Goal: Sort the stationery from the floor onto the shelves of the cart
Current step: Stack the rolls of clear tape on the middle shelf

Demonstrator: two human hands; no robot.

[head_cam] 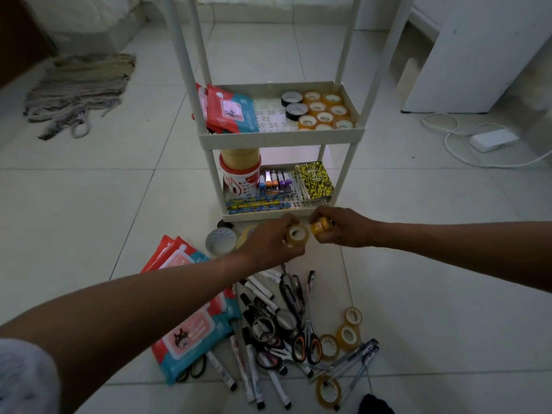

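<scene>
A small clear tape roll [296, 235] is pinched in the left hand [270, 243], and a yellow tape roll [321, 227] is enclosed by the curled fingers of the right hand [343, 227], both held just before the cart's lower shelf [268, 216]. The tape-carrying step is judged under way; next, both rolls would need lifting above the grips to the upper shelf [280, 138], beside the tape rolls stored there [324, 110].

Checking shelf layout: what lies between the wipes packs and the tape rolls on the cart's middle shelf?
Head view: nothing. Between the wipes packs and the tape rolls the shelf floor lies bare.
</scene>
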